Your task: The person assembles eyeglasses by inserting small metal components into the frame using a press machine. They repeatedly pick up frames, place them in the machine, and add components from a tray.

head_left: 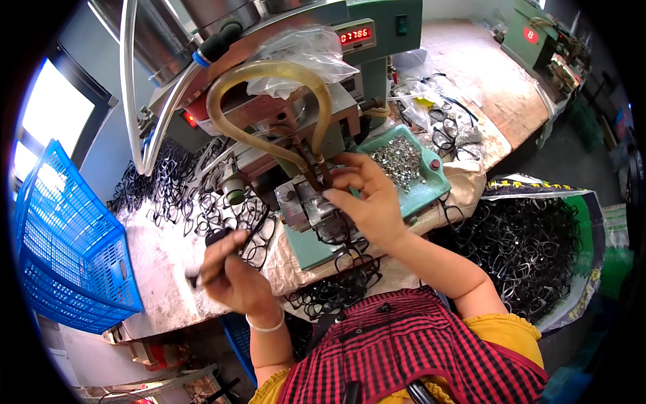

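While the right hand (367,202) works at the metal fixture (311,204) mid-frame, its grip is narrow, thumb and fingertips right by the fixture; can't tell what, if anything, is pinched. Black loop-shaped pieces (351,259) hang just below the fixture, center of frame. Left hand (235,276), lower left of center, is motion-blurred: fingers bent, dark item (219,236) at the fingertips, can't tell if the grip is holding it. White band (268,328) on that wrist.

Amber tube (214,101) arches down to the fixture from above. Teal tray (439,180) with small shiny metal bits (402,161) sits right of the fixture. More black loops lie loose left of it on the counter (151,262). Clear plastic bag (303,57) at upper center, beside a red-lit counter display (355,35). Blue basket (124,269) at far left. Open sack (587,262), lower right, full of black loops. Checked apron (377,343) along the bottom.
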`<action>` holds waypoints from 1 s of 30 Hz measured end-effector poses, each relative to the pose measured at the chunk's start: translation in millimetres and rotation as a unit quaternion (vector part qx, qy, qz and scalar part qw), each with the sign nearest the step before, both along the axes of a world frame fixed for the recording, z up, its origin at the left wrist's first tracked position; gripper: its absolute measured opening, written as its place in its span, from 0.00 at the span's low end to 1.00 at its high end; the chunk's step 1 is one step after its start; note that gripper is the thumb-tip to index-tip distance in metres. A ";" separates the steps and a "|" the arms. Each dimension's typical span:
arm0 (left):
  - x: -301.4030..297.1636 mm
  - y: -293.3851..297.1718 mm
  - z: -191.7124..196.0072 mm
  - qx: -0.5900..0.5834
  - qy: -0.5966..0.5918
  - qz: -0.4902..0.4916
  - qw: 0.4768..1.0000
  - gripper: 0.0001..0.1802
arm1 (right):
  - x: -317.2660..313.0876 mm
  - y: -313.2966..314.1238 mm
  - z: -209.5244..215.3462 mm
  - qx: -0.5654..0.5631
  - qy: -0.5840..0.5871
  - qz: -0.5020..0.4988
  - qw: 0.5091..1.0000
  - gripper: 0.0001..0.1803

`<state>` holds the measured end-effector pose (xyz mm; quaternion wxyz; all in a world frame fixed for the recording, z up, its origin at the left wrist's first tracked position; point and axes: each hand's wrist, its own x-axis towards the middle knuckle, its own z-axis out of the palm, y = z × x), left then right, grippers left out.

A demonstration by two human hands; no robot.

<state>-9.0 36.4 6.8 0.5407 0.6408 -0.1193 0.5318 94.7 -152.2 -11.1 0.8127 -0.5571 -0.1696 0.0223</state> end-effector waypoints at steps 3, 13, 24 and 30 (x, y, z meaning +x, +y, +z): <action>-8.2 -14.5 20.2 0.148 -0.059 -0.045 0.986 0.06 | -11.0 1.6 10.3 0.035 0.035 0.002 0.999 0.28; 23.7 -40.5 -3.4 0.377 0.044 -0.071 0.922 0.14 | 46.1 -124.0 -81.6 -0.305 -0.116 -0.292 0.899 0.20; -5.8 -44.0 -8.1 0.386 0.113 -0.032 0.915 0.16 | 63.3 -73.4 -83.9 -0.518 -0.247 -0.300 0.762 0.07; -74.7 6.4 -2.2 0.297 0.078 0.283 0.909 0.12 | 59.5 -83.4 -75.9 -0.473 -0.276 -0.305 0.779 0.07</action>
